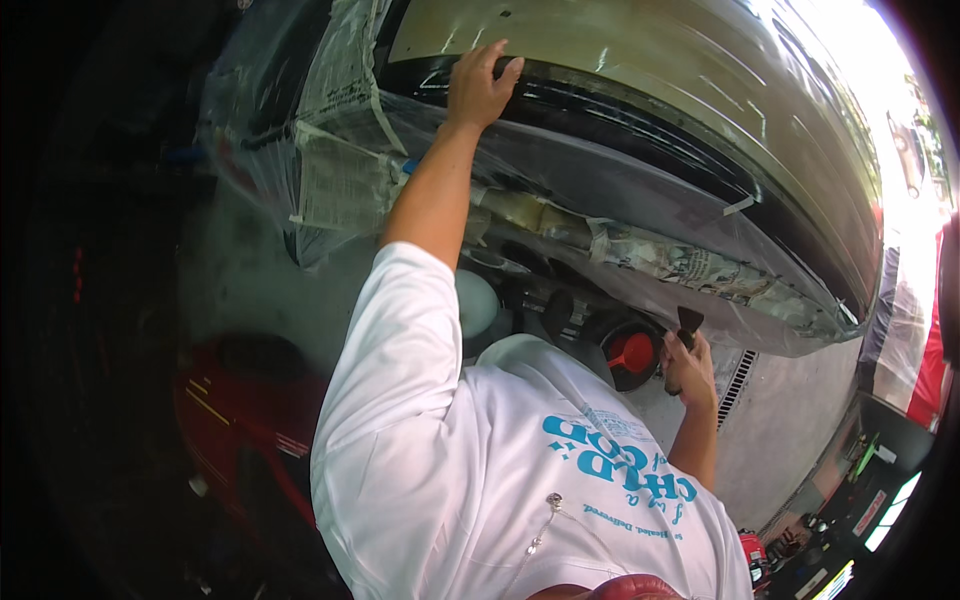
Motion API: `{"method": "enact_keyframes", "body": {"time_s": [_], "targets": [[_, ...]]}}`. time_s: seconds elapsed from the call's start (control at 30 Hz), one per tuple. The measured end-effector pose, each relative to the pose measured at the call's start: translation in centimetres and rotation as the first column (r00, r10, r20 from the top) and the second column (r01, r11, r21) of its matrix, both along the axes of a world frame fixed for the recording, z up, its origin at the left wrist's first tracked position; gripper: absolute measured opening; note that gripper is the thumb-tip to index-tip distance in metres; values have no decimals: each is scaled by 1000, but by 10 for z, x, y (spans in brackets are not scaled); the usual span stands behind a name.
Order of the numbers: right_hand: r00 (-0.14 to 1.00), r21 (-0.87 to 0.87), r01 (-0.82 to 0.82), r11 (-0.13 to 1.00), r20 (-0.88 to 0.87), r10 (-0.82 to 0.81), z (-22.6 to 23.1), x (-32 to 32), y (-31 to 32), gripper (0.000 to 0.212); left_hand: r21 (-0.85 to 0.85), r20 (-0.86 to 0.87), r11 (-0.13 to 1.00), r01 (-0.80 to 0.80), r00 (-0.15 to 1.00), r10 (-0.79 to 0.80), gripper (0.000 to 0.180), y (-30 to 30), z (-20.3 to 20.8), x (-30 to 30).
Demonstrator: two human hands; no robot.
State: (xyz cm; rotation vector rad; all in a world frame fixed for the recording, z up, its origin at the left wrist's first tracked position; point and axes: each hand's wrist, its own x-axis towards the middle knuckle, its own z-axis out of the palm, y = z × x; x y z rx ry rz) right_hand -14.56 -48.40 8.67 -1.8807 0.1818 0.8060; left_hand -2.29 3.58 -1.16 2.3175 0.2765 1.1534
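Observation:
My left hand (pixel 482 88) reaches up and forward with its fingers apart, resting against the black trim (pixel 640 125) along the lower edge of a glossy olive-gold vehicle panel (pixel 620 65). Lower and to the right, my right hand (pixel 692 372) is closed around the handle of a small hand tool (pixel 689 319) with a dark, flared flat head. Whether it is a brush or a scraper, I cannot tell. The tool's head points up and stays apart from the vehicle. Clear plastic sheet (pixel 600 165) and taped newspaper (pixel 690 262) cover the area below the trim.
Beside my right hand is a dark round container (pixel 640 383) with a red-orange piece (pixel 633 352) inside. A floor grate (pixel 738 388) runs to the right. Low at left stands a red machine or vehicle (pixel 235 410). Assorted items crowd a dark bench (pixel 850 545) at lower right.

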Motion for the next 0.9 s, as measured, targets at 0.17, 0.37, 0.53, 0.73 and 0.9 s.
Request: {"method": "enact_keyframes", "body": {"time_s": [0.17,0.37,0.53,0.73,0.9], "targets": [[975,-75,85,994,-197,-99,-21,-25,-35,18,194,23,981,21,999,-26,32,0,-19,2],[960,-233,-109,966,-276,41,-79,-21,-52,22,76,-11,989,-124,992,125,19,-21,-4,9],[944,-130,-229,965,-272,187,-148,-12,-57,27,189,-119,977,-98,985,122,18,-23,1,13],[835,6,-452,892,-350,425,-227,0,-48,26,328,-73,943,-56,994,85,18,-20,-2,4],[683,115,-680,724,-258,683,-303,16,-11,25,328,-52,943,-54,996,75,15,-21,2,1]]}}
